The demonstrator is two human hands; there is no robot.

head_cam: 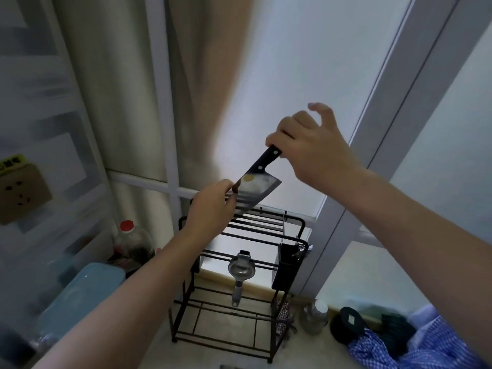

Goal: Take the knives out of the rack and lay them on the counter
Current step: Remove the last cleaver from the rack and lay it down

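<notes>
My right hand point(311, 153) grips the black riveted handle of a cleaver point(259, 189), tilted blade-down to the left and held in the air above the black wire rack point(239, 230). The blade's lower edge is just over the rack's top slots. My left hand point(210, 209) is at the rack's top left, beside the blade, with thumb and fingers closed on a dark brown handle end point(235, 188). Whatever that handle belongs to is hidden behind my hand.
A metal squeezer point(241, 270) hangs on the rack's front rail and a black utensil holder point(288, 262) sits at its right. A red-capped bottle point(127, 230) and blue lidded box point(80, 294) stand left; a jar point(315, 315) and blue checked cloth point(415, 347) lie right on the counter point(149, 350).
</notes>
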